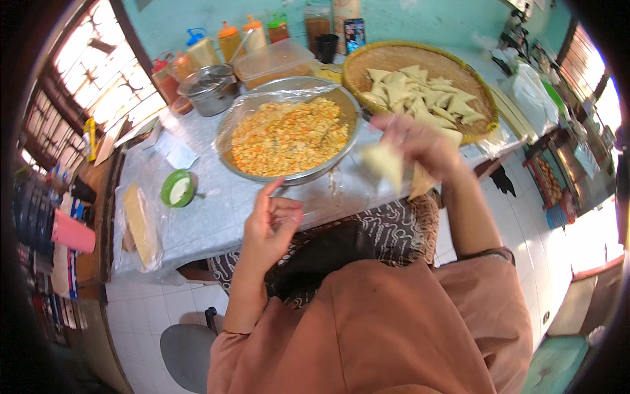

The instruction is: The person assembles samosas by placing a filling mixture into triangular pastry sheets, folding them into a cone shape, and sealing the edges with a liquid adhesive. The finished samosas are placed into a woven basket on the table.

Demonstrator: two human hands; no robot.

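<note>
A pale triangular pastry (384, 164), smeared by motion, hangs from the fingers of my right hand (423, 144) between the bowl and the woven tray. My left hand (270, 226) is held over the front of the table with nothing in it, its index finger stretched toward the bowl's near rim and the others loosely bent. Yellow-orange chopped filling (289, 138) fills the wide metal bowl (352, 108), which has plastic film along its far side. Several pale triangular pastries (420, 92) lie heaped on the round woven tray (364, 56).
Left of the bowl sit a green dish (186, 194) of white paste and a stack of wrappers (136, 220) in plastic. Behind are a lidded pot (210, 98), a plastic box (275, 62) and squeeze bottles (230, 39). A grey chair (187, 354) stands lower left.
</note>
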